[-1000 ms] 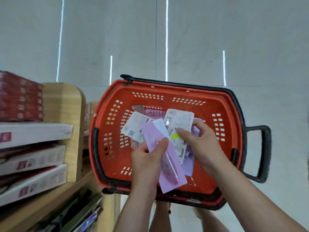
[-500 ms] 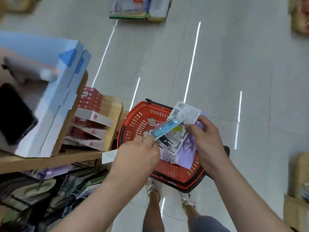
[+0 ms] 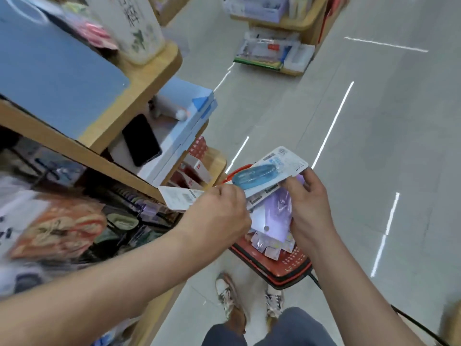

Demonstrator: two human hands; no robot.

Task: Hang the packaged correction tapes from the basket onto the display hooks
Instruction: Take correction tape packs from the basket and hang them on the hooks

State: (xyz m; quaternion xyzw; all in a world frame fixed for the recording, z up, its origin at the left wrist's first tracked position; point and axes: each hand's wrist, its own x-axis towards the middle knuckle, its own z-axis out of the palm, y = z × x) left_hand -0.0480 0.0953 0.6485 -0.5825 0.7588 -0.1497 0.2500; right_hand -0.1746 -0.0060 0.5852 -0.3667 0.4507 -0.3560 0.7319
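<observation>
Above basket (image 3: 291, 268): left hand (image 3: 219, 211) pinches lower end of blue correction tape pack (image 3: 259, 176). Right hand (image 3: 309, 208) grips fanned purple packs (image 3: 277, 211), thumb on blue pack's card. Vs 0.5 s back: hands lifted off basket, now beside shelf edge (image 3: 119, 171) at 9 o'clock. Phone (image 3: 141, 139) at 10.

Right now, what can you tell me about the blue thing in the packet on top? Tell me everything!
It is a blue correction tape packet: a see-through blue oval tape body under a clear bubble on a white printed card. It lies tilted, with the card's top pointing up and right, above the red basket. The left hand pinches its lower end, and the right hand has its thumb at its right edge. Beneath it are other packets, held by the right hand.
</observation>
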